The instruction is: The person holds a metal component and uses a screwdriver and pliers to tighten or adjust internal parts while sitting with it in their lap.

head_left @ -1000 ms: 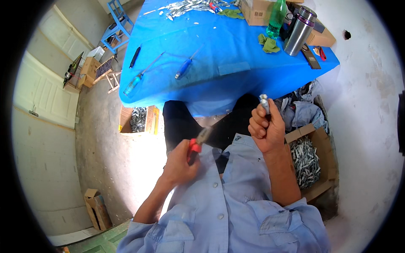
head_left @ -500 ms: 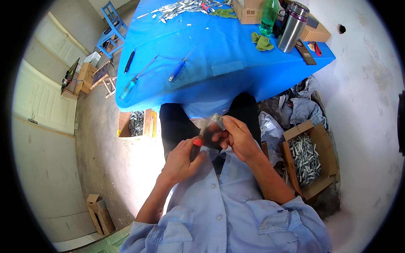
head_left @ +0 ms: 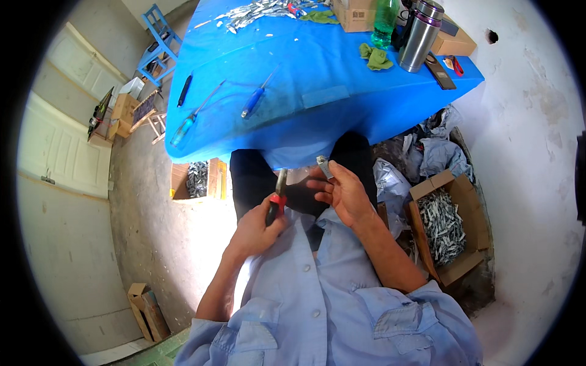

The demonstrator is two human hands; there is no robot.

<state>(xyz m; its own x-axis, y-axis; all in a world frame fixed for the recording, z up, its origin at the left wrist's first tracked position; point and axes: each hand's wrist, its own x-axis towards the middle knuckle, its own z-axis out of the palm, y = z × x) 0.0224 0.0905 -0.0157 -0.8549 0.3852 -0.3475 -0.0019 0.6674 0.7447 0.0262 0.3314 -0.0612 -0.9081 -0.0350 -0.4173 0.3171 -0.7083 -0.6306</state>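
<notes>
My left hand (head_left: 257,221) is closed round the red-and-black grips of what look like pliers (head_left: 281,182), their metal end pointing up and away from me. In my right hand (head_left: 349,194) a small silvery metal piece (head_left: 323,165) is pinched between thumb and forefinger, the other fingers partly spread. A gap separates the tool from the metal piece. Both hands are above my lap, just short of the blue-covered table (head_left: 213,131). A blue-handled screwdriver (head_left: 253,102), a teal-handled screwdriver (head_left: 183,130) and a black pen-like tool (head_left: 184,91) lie on the cloth.
Metal strips (head_left: 262,13) are heaped at the table's far side. A steel flask (head_left: 420,36), green bottle (head_left: 384,24) and green cloth (head_left: 375,57) stand or lie far right. Cardboard boxes of metal pieces sit on the floor, one right (head_left: 476,226), one left (head_left: 217,178).
My hands have moved apart. The tool has come away from the metal piece and now points upward in my left hand; my right hand still holds the piece.
</notes>
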